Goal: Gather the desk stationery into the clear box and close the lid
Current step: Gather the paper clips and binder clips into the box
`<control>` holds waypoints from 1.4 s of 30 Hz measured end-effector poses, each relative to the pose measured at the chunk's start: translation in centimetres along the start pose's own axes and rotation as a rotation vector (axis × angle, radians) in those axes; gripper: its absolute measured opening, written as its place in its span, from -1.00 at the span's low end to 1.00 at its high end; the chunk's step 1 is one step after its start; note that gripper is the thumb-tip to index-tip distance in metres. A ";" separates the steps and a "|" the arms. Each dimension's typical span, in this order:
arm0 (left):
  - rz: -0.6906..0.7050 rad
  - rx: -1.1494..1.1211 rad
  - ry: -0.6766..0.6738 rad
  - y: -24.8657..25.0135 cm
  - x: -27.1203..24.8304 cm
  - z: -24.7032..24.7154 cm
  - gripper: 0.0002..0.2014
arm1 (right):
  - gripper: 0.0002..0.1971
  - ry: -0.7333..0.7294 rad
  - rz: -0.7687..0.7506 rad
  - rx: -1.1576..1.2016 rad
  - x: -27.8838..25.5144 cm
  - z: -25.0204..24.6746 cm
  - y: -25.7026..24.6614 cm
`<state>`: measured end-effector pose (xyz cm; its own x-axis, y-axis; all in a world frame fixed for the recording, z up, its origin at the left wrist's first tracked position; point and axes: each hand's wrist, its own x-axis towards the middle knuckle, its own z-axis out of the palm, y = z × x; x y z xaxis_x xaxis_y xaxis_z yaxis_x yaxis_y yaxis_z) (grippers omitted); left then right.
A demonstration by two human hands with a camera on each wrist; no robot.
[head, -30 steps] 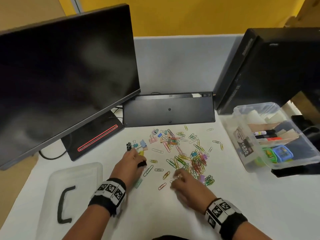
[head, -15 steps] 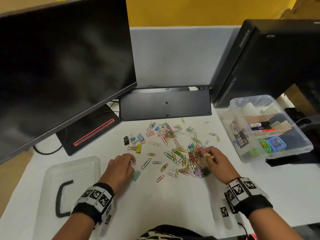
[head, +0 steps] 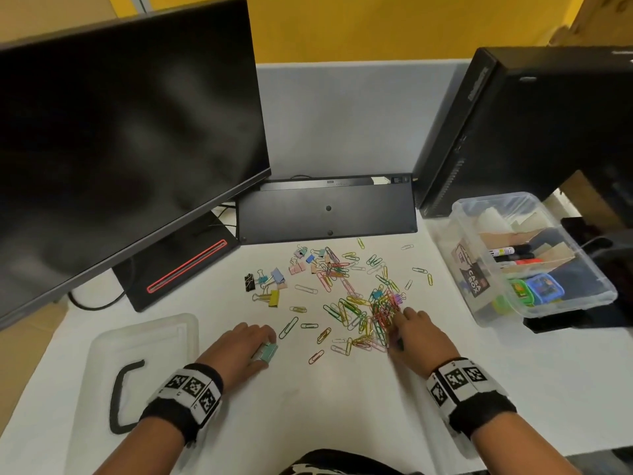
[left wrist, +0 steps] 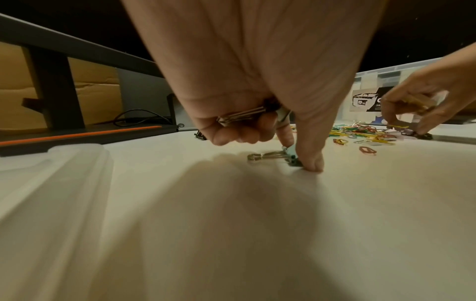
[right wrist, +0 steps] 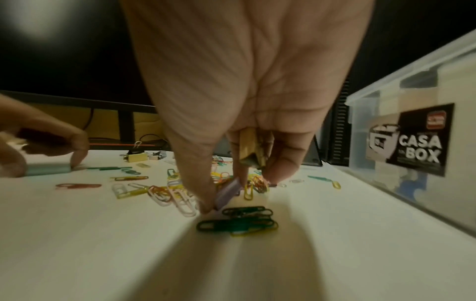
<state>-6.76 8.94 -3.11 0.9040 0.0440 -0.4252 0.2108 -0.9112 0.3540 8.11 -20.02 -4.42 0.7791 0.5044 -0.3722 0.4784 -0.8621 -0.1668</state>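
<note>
Coloured paper clips (head: 363,313) and binder clips (head: 270,286) lie scattered on the white desk. My left hand (head: 269,342) keeps some binder clips in its curled fingers (left wrist: 231,130), while thumb and forefinger pinch a teal binder clip (left wrist: 289,153) that lies on the desk. At the near right edge of the paper-clip pile, my right hand (head: 399,325) holds a yellow binder clip (right wrist: 251,148) against its palm and pinches a purple binder clip (right wrist: 229,191). The clear box (head: 479,214) stands open at the right with markers and small items inside. Its lid (head: 144,341) lies flat at the left.
A monitor (head: 120,132) on a black stand fills the left back. An upturned black keyboard (head: 325,210) leans behind the clips. A black computer case (head: 531,125) stands behind the box. Green paper clips (right wrist: 239,222) lie just under my right palm.
My left hand drew back from the binder-clip group to the teal clip nearer me. My right hand moved right across the pile and now pinches a purple clip.
</note>
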 end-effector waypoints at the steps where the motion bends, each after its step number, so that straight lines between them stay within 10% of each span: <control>1: -0.004 0.007 -0.006 0.2 0.1 0.0 -0.63 | -0.67 0.024 -0.016 -0.042 -0.1 -0.3 -0.2; 14: -0.111 -0.136 0.144 5.4 3.2 -0.4 -0.66 | -0.73 0.410 -0.224 -0.014 -0.7 -5.4 3.2; 21: -0.126 -0.234 0.239 9.7 5.1 0.1 -0.69 | -0.36 0.256 -0.337 -0.170 0.6 -3.4 4.5; 26: -0.126 -0.327 0.281 10.6 5.4 1.0 -0.77 | -0.90 0.291 -0.330 0.032 1.6 -4.2 5.2; 32: -0.146 -0.391 0.301 10.8 5.0 1.3 -0.79 | -0.77 0.246 -0.211 0.314 1.2 -7.1 7.0; 37: -0.159 -0.395 0.269 10.7 5.0 1.2 -0.81 | -0.80 0.514 0.009 0.521 1.2 -15.5 10.4; 42: -0.164 -0.376 0.248 11.2 5.4 0.9 -0.82 | -0.69 0.465 0.365 0.227 5.1 -20.1 17.0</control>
<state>0.14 -1.41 -2.22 0.8994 0.3129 -0.3054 0.4368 -0.6747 0.5950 28.40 -31.14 9.15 0.9948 0.1004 -0.0148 0.0908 -0.9455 -0.3126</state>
